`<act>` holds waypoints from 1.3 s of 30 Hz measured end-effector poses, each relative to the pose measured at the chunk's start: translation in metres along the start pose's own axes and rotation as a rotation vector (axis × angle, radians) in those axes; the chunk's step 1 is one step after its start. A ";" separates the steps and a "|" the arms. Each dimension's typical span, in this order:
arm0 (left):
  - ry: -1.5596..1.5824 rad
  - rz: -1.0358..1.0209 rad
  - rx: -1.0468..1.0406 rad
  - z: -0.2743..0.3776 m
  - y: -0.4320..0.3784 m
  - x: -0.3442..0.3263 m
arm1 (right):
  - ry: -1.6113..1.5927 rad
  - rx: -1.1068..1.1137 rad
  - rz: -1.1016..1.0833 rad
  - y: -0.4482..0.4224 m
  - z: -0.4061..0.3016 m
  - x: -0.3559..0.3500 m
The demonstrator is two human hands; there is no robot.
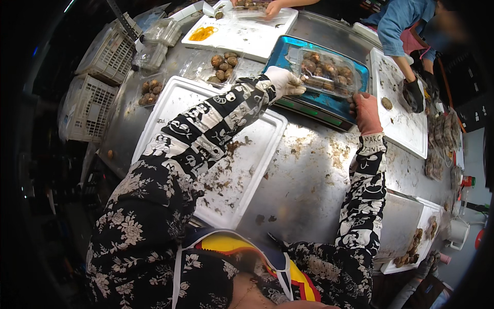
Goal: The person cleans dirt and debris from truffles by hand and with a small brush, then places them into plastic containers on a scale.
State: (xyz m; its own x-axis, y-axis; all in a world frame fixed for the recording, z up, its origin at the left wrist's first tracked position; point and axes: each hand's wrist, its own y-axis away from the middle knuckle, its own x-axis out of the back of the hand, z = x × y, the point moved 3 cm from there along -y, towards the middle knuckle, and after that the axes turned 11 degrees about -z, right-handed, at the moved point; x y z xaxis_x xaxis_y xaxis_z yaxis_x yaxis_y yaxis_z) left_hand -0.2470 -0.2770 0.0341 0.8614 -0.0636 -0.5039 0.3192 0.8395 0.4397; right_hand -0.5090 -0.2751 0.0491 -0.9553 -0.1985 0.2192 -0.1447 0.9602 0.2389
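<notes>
A clear plastic clamshell box [328, 71] of small brown tubers rests on the blue platform of a weighing scale [283, 50]. At its left end is my left hand [285, 81] in a whitish glove, fingers stretched towards the box and its front edge. My right hand [366, 110], in a pinkish glove, is at the box's near right corner, over the scale's front edge; its fingertips are partly hidden. Whether either hand grips the box is unclear. An open clear box [198, 65] with more tubers [224, 66] lies left of the scale.
A dirt-strewn white foam tray [266, 154] lies beneath my left arm. Yellow rubber bands [203, 33] lie on another foam tray [251, 34], by a co-worker's hands [273, 9]. A co-worker in blue [403, 29] stands right. Plastic crates [90, 108] stand left; packed boxes [444, 131] are stacked right.
</notes>
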 end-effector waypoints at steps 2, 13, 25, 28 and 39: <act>-0.037 0.008 -0.024 0.002 0.000 -0.001 | -0.046 -0.029 -0.046 -0.001 0.004 0.004; -0.414 -0.198 -0.161 0.014 0.010 0.004 | -0.404 -0.126 -0.208 0.024 -0.011 -0.003; -0.620 -0.413 -0.347 0.009 0.040 -0.113 | -0.775 0.343 0.018 0.057 0.033 0.163; -0.558 -0.387 -0.270 0.004 0.056 -0.069 | -0.070 0.302 0.401 0.055 0.047 0.219; -0.634 -0.018 -0.109 -0.051 0.178 0.051 | 1.199 0.181 0.400 0.053 0.127 0.232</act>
State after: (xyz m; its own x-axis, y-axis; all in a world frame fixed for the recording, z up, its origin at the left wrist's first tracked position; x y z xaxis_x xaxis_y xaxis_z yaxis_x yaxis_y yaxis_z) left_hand -0.1667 -0.1033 0.0486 0.9334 -0.3565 0.0420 0.3222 0.8835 0.3401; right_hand -0.7707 -0.2456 -0.0074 -0.1242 0.1483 0.9811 -0.0252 0.9880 -0.1526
